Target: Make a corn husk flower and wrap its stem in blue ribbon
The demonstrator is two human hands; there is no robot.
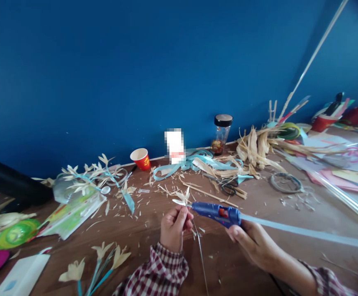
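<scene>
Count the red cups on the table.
2. The left red cup stands by the wall, left of the jar; the right red cup sits far right among clutter, which may hide more.

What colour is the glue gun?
The glue gun is blue, with a red trigger; head view shows it best.

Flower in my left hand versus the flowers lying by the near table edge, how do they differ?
The flower in the left hand is held up at the nozzle of the blue glue gun, which the right hand grips; the flowers by the near edge lie flat, untouched. The held flower's stem looks like bare thin wire; the lying flowers' stems are light blue. Both have pale, pointed petals.
</scene>
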